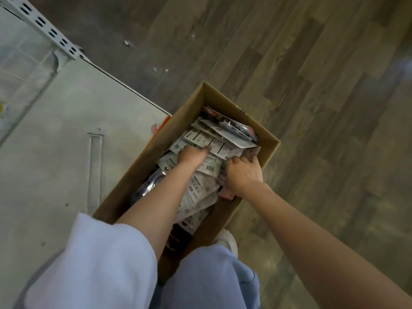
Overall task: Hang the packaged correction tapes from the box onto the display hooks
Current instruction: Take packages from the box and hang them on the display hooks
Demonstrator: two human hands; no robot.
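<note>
An open cardboard box (225,103) stands on the floor in front of me, filled with white packaged correction tapes (200,188). Both my hands are down inside it. My left hand (192,155) reaches over the pile with a finger stretched onto a pack near the middle. My right hand (244,172) is at the box's right side, its fingers curled round the edges of several packs. A dark blister pack (234,128) lies at the far end of the box. No display hooks are in view.
A white shelf base (55,152) with a slotted upright (44,25) lies to the left of the box. Grey wood-look flooring (312,85) spreads to the right and beyond. My light-blue trouser leg (211,279) and a white shoe (227,239) are by the box's near end.
</note>
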